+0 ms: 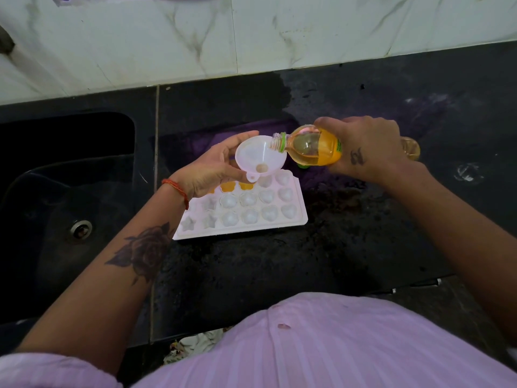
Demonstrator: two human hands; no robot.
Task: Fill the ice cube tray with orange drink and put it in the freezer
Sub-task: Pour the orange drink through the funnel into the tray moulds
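Note:
A white ice cube tray (pixel 243 225) with star, flower and heart moulds lies on the black counter. Orange drink fills a few moulds (pixel 237 186) in its far row; the others look white. My left hand (pixel 215 166) holds a white funnel (pixel 258 158) above that far row. My right hand (pixel 363 148) grips an uncapped bottle of orange drink (pixel 313 148), tipped nearly level, with its mouth over the funnel's rim. A little drink shows at the funnel's hole.
A black sink (pixel 56 191) with a round drain (pixel 80 229) lies left of the tray. The black counter (pixel 335 233) is wet in patches. A marble-tiled wall (pixel 251 37) rises behind it. The counter's front edge runs near my pink shirt.

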